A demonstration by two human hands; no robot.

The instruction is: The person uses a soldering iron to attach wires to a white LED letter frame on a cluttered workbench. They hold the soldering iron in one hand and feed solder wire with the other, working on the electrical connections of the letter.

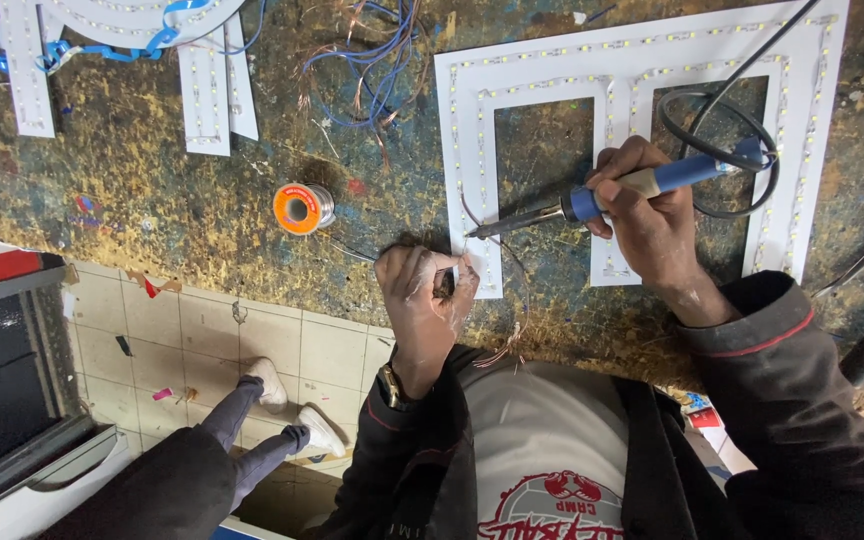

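My right hand (647, 215) grips a blue-handled soldering iron (602, 198), its tip resting at the near left leg of a white letter-shaped panel (542, 65) lined with rows of small LEDs. A black cord (722, 95) loops from the iron across the panel. My left hand (422, 295) is closed on thin solder wire (467, 215) beside that same leg, just below the iron's tip. Loose copper wire strands (507, 345) hang near the bench edge under my left hand.
An orange spool of solder (302, 208) lies left of my hands on the stained workbench (152, 160). More white LED panels (214, 95) and tangled blue wires (377, 60) lie at the far side. Another person's legs and white shoes (272, 385) stand on the tiled floor.
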